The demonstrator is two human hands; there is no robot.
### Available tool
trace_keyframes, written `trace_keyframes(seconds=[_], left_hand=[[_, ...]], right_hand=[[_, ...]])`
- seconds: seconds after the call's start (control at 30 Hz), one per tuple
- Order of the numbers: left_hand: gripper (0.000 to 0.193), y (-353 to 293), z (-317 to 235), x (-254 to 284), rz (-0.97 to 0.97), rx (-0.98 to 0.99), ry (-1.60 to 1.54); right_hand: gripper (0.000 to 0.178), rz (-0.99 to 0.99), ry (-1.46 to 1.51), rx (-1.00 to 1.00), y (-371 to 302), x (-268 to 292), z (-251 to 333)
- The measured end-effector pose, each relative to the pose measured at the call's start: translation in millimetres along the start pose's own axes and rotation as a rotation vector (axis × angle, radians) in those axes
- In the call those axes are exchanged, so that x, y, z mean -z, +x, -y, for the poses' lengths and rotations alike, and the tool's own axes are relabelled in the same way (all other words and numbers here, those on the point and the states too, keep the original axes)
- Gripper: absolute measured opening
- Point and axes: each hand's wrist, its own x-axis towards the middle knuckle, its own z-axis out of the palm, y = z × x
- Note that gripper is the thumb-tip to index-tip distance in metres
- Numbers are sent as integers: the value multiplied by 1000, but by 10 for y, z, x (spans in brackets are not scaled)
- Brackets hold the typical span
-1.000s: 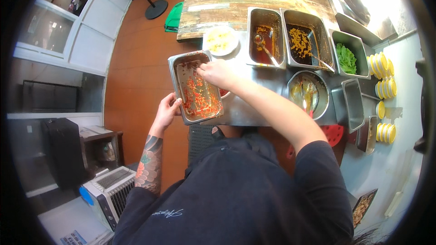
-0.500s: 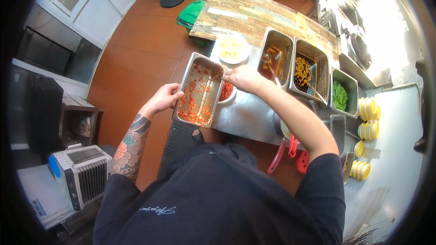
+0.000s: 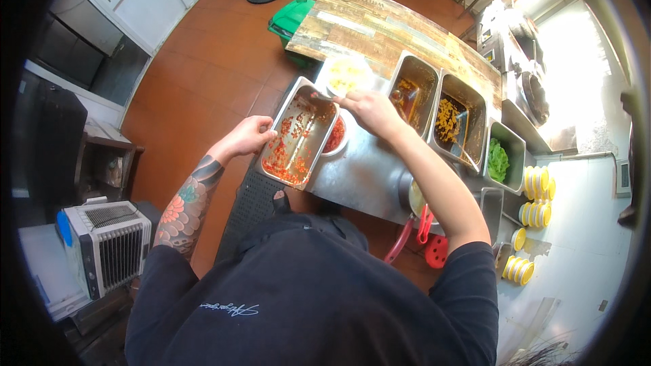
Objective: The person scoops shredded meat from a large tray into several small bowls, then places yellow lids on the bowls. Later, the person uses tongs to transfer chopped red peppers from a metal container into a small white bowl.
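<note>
My left hand (image 3: 249, 136) is closed on the left rim of a deep rectangular steel pan (image 3: 321, 134). Chopped red chili bits cling to the pan's walls and lie thickest at its near end. My right hand (image 3: 369, 111) is above the pan's far right corner, fingers closed. From them a short shiny piece reaches over the pan; its kind is unclear. Partly behind the pan stands a white bowl (image 3: 344, 142) of chopped red chili (image 3: 333, 137). Beyond my right hand sits a white bowl (image 3: 363, 66) of pale yellow chopped food (image 3: 344, 77).
Right of my hand, two deep steel pans (image 3: 442, 72) hold dark sauces, with a ladle in one. Beside them a steel pan (image 3: 515, 137) holds green leaves. A wood-patterned table (image 3: 380, 17) adjoins the steel counter (image 3: 359, 173). A red-handled pan (image 3: 399, 242) overhangs the near edge.
My right hand has left the steel pan's right rim and moved up over its far corner, a shiny piece now showing at its fingers. My left hand stays on the left rim.
</note>
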Motion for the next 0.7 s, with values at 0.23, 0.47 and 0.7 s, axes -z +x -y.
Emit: trace_keyframes(seconds=[0.23,0.47,0.7], left_hand=[[21,42,-34,-12,-33,-16,30],[23,54,-121,-2,-62,-56,101],[26,58,-131,-17,-89,-56,197]], right_hand=[[27,204,74,-48,-120,-14,117],[29,303,9,-147,-94,-183,134],[26,-72,53,-192,-350,-113,214]])
